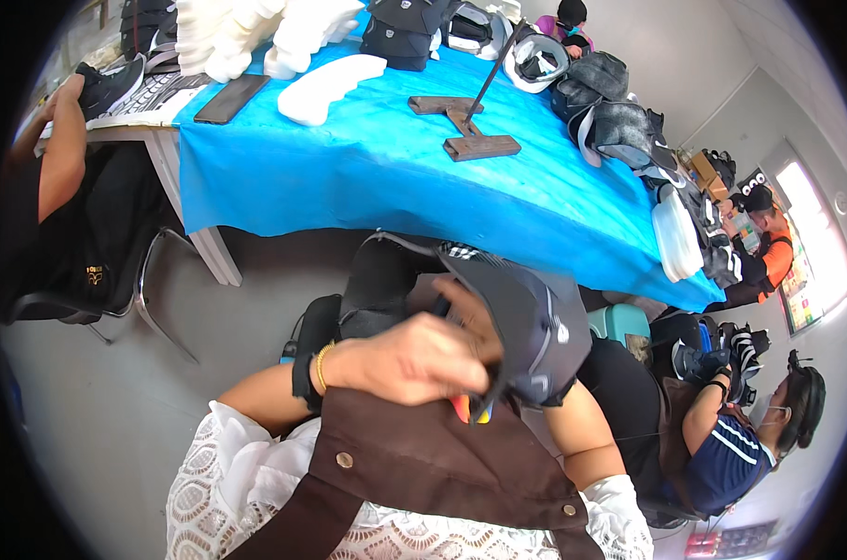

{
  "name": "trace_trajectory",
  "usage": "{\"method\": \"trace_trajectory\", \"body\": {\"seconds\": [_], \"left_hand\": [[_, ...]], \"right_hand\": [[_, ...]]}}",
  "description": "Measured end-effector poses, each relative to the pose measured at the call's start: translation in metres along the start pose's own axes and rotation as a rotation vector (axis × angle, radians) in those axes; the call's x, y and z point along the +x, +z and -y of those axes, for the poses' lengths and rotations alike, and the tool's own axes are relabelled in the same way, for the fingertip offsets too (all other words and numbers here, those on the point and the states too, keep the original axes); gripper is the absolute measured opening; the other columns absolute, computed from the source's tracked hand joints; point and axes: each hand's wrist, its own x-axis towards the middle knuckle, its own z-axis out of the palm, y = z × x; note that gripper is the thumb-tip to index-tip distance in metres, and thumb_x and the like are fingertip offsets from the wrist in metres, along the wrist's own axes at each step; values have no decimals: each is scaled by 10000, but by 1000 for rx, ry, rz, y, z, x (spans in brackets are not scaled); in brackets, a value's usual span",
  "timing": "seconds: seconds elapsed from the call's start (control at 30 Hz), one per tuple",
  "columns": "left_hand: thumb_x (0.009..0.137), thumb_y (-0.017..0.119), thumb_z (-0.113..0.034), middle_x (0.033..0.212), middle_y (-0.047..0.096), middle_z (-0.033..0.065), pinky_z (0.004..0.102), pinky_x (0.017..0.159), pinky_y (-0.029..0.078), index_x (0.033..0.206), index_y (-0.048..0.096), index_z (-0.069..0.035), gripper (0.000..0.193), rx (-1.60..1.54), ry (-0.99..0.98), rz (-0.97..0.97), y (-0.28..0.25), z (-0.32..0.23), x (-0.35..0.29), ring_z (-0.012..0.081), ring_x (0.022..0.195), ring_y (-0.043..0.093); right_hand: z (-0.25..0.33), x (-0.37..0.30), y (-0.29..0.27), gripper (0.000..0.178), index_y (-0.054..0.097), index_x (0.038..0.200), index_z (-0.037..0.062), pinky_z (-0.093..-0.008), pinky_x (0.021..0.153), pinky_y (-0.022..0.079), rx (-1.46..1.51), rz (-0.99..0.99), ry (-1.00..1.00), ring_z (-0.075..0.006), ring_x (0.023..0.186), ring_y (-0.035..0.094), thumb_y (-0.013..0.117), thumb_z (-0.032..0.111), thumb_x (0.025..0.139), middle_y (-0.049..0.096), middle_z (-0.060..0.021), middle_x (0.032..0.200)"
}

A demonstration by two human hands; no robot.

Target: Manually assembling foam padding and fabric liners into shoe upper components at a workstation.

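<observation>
A dark grey cap (pixel 545 331) with a small pale emblem is held up over my lap. My right forearm runs up behind it, and the fingers of my right hand (pixel 470 313) show at its inner side, bent around the cap. In front of its near edge is my left hand (pixel 423 359), its fingers curled and smeared by motion. Whether they grip anything is unclear. Just below the left fingers, a small piece coloured red, yellow and blue (pixel 470 409) hangs by the cap's edge. A brown apron (pixel 433 457) covers my lap.
Ahead stands a table with a blue cover (pixel 349 187). On it are a dark metal stand (pixel 479 121), a white curved form (pixel 330 89), a dark flat bar (pixel 232 99) and several black caps (pixel 619 131). Co-workers sit to the left and right (pixel 741 448).
</observation>
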Motion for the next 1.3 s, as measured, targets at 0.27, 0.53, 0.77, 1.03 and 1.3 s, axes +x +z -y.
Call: {"method": "trace_trajectory", "body": {"seconds": [0.27, 0.53, 0.77, 1.03, 1.3], "left_hand": [[831, 668, -56, 1111, 648, 150, 334, 722, 491, 927, 630, -70, 104, -66, -15, -12, 14, -12, 1, 262, 843, 643], [941, 569, -77, 1015, 644, 38, 254, 852, 447, 1007, 578, 21, 119, -101, -479, -793, -11, 2, -10, 82, 988, 561], [965, 556, -144, 1256, 567, 69, 289, 1017, 383, 1313, 452, 49, 411, -377, -478, -881, 8, 11, -14, 131, 1163, 514], [901, 632, -210, 1360, 482, 67, 311, 1076, 317, 1393, 382, 31, 602, -594, -586, -699, 10, 10, -13, 157, 1260, 443], [756, 790, -120, 1210, 567, 54, 280, 998, 387, 1264, 512, 48, 603, -572, -688, -461, -1, -3, -7, 108, 1124, 504]], "right_hand": [[-15, 11, 15, 410, 398, 1355, 25, -399, 1063, 390, -202, 11, -106, -329, 1290, 435, 453, 207, 992, 460, -134, 1333], [-39, 11, -30, 341, 435, 1277, 25, -387, 1021, 408, 33, -508, -210, -314, 1204, 470, 470, 193, 982, 487, -112, 1237], [-12, -6, -30, 283, 467, 1209, 25, -376, 984, 423, 72, -287, -207, -301, 1130, 501, 485, 180, 973, 510, -93, 1154], [-34, 74, -21, 219, 504, 1131, 25, -364, 942, 441, 665, 88, -476, -287, 1044, 536, 503, 166, 963, 536, -71, 1058], [-37, 88, -19, 168, 536, 1062, 25, -353, 905, 456, 944, 229, -652, -274, 969, 567, 518, 154, 954, 559, -51, 974]]}}
